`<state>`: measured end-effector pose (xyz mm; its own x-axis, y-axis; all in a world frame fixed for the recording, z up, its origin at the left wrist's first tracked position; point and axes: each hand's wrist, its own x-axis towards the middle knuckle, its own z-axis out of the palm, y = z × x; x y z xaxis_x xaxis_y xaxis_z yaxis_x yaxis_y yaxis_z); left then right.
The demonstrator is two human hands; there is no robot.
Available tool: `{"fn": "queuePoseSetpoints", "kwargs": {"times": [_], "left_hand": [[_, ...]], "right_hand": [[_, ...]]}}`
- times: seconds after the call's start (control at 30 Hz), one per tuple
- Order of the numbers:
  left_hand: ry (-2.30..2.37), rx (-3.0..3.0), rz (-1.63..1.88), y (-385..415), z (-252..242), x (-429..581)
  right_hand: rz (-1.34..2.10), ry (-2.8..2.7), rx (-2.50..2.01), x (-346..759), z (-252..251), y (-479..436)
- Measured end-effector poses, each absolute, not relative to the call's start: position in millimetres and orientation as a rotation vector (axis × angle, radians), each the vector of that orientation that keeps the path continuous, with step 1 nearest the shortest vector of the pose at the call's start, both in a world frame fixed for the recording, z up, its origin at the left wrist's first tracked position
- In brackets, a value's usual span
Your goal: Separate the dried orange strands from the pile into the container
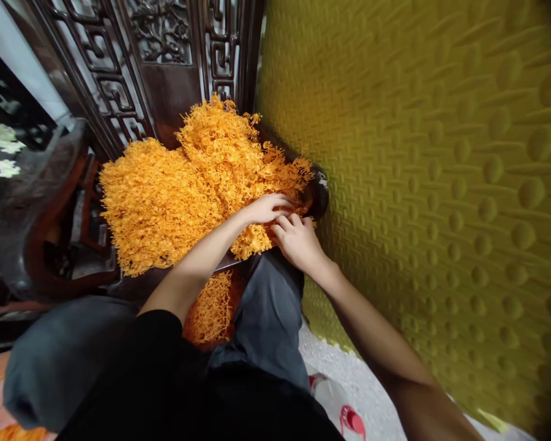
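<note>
A large heap of orange, finely branched plastic-looking pieces (165,196) covers the dark wooden seat in front of me. At its right end, my left hand (269,208) lies over the orange pieces, fingers bent and tips close to the other hand. My right hand (298,242) meets it from the right, its fingers curled in a pinch. Whatever sits between the fingertips is too small and covered to make out. More orange lattice-like pieces (211,309) show below the seat edge, between my legs.
A carved wooden chair back (172,92) rises behind the heap. Close on the right stands a textured yellow-green mat wall (417,184). A dark armrest (41,202) and white flowers (2,147) are at left. A bottle with a red cap (352,421) stands on the floor.
</note>
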<state>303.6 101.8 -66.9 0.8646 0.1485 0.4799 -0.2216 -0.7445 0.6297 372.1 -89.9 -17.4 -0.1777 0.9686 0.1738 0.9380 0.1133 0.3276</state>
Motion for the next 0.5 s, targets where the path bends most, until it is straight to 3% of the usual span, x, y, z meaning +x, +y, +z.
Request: {"fn": "queuePoseSetpoints", "kwargs": {"times": [0.5], "left_hand": [[-0.015, 2.308, 0.666, 104.9, -76.2, 309.2]], "right_hand": [[0.484, 2.289, 1.936, 387.6, -6.8, -73.9]]}}
